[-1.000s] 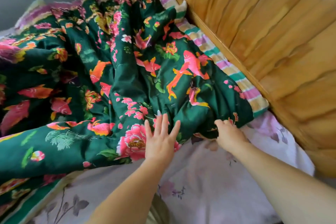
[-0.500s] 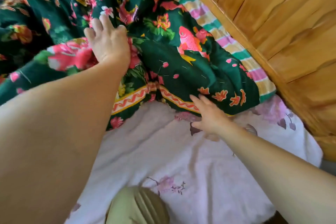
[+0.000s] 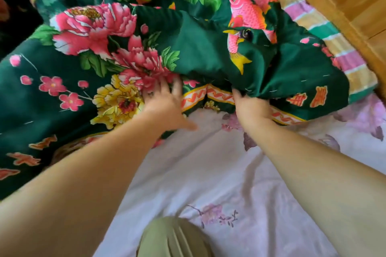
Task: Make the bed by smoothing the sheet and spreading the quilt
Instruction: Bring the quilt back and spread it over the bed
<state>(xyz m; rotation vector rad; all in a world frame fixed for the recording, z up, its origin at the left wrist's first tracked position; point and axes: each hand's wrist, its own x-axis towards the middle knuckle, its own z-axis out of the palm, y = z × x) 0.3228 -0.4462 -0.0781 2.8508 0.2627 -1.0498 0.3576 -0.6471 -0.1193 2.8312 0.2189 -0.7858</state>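
Wooden headboard (image 3: 355, 2) upper right, quilt (image 3: 198, 48) still bunched across the frame's top. Left hand (image 3: 165, 104) just dropped back to its border, fingers spread flat; right hand (image 3: 253, 108) clenches the edge over bare sheet (image 3: 208, 173). Ready to pull, I reckon.

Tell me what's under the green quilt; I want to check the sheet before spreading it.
The pale floral sheet runs under the green quilt, with a striped blanket at the right edge. How smooth the covered part lies is hidden. Both the left hand and right hand are at the quilt's edge.

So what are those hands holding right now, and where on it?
Both are on the green floral quilt at its bunched border: the right hand grips a fold there, while the left hand has its fingers spread on the fabric.
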